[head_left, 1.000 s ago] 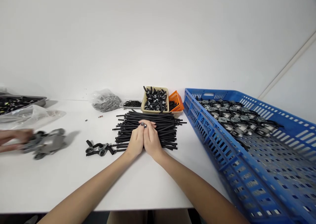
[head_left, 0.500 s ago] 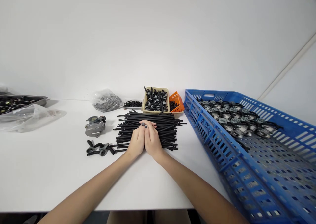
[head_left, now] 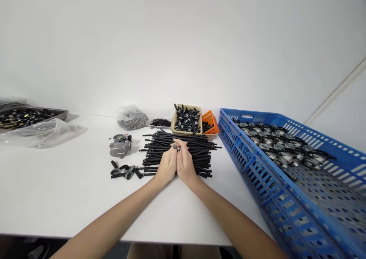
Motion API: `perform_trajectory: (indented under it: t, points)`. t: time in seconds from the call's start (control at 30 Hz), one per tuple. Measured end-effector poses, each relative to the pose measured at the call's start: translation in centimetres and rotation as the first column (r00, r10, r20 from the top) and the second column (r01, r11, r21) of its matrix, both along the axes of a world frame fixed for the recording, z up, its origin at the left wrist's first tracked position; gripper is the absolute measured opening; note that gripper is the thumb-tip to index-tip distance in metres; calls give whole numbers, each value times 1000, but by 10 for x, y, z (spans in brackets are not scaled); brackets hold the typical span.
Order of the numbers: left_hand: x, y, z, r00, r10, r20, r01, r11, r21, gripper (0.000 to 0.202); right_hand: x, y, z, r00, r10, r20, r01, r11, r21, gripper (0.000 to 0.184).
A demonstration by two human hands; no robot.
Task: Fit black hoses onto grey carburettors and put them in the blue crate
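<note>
My left hand (head_left: 168, 165) and my right hand (head_left: 185, 163) rest together on a loose pile of black plastic tubes (head_left: 177, 152). Their fingertips meet around a small dark part with a grey ring (head_left: 177, 148). Left of the pile, several black tubes with grey fittings (head_left: 126, 171) lie near the tube ends. Behind them stands a grey metal housing (head_left: 120, 146) with a round top, apart from both hands.
A blue perforated crate (head_left: 257, 163) holding rows of assembled parts fills the right. Behind the pile are a beige tray (head_left: 186, 132) of black-and-grey parts, an orange basket (head_left: 211, 123), and a plastic bag (head_left: 132, 118). A metal tray (head_left: 34, 112) sits far left.
Another person's hand has gone from the left, and the grey housing now stands on the table beside the tubes. The whole view has shifted slightly; my hands stay together.
</note>
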State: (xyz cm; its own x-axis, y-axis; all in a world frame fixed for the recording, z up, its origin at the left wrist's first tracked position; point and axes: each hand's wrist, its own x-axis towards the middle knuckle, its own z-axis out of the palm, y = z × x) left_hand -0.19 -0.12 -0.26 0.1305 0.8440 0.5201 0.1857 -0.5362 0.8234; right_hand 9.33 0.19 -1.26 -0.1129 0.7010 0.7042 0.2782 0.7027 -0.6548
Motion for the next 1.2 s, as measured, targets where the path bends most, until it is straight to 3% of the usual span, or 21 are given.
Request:
perform_trajectory:
  t: [0.17, 0.27, 0.37, 0.43, 0.57, 0.87, 0.97, 1.07, 1.2]
  points:
    - [-5, 1, 2, 992, 91, -86, -81, 991, 111, 37, 5, 5, 8, 995, -103, -8, 104, 993, 59, 38]
    - [-6, 1, 1, 972, 143, -187, -118, 983, 138, 34, 20, 23, 17, 972, -229, -52, 229, 973, -6, 30]
    - [-3, -1, -1, 922, 134, -363, -65, 979, 194, 29, 42, 49, 28, 938, -345, -29, 343, 937, -74, 25]
    - [0, -3, -2, 889, 139, -437, -19, 963, 269, 27, 56, 69, 36, 898, -435, 62, 439, 894, -92, 26]
    - [7, -8, -4, 856, 162, -492, 66, 909, 413, 26, 68, 101, 51, 730, -479, 487, 544, 839, 9, 28]
    - [9, -11, -6, 811, 246, -531, 131, 808, 574, 22, 57, 133, 63, 530, -442, 724, 553, 827, 100, 19]
    - [8, -10, -5, 802, 250, -543, 154, 791, 592, 22, 60, 140, 68, 521, -441, 730, 555, 825, 102, 12]
    - [8, -10, -5, 793, 252, -554, 168, 784, 597, 22, 68, 143, 78, 561, -443, 699, 547, 833, 89, 10]
    - [9, -9, -6, 796, 252, -551, 178, 772, 610, 21, 81, 129, 94, 632, -547, 549, 590, 799, 116, 22]
